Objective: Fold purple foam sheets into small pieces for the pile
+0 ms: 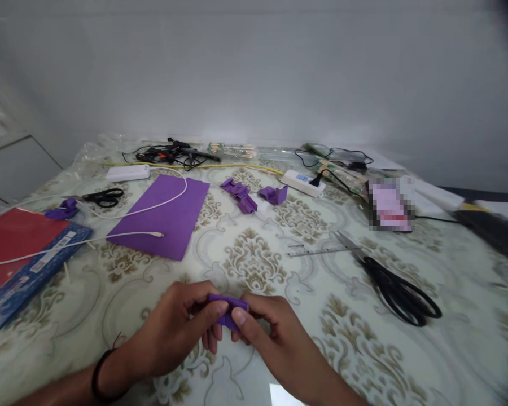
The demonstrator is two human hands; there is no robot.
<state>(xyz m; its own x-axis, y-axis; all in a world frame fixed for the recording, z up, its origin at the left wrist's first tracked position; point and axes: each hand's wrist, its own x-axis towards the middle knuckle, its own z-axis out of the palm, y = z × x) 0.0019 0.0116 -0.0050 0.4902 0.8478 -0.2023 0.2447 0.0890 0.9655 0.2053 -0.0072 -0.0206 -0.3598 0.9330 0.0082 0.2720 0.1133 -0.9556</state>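
Observation:
Between my two hands, low in the middle of the head view, is a small folded piece of purple paper (228, 320). My left hand (186, 318) pinches its left end with thumb and fingers. On its right end, the thumb and fingers of my right hand (275, 332) are closed too. Parts of the paper are hidden behind my fingers. Beyond my hands lie folded purple paper pieces (239, 195) and another bent purple piece (274, 194). A large purple sheet (163, 214) lies flat to the left, with a white cable across it.
Large black-handled scissors (400, 290) lie at right beside a clear ruler (322, 251). Smaller scissors (104, 197) and a red-and-blue paper pack (29, 254) lie left. A white power strip (303, 182), a phone (389, 206) and tangled black cables (173, 153) sit farther back.

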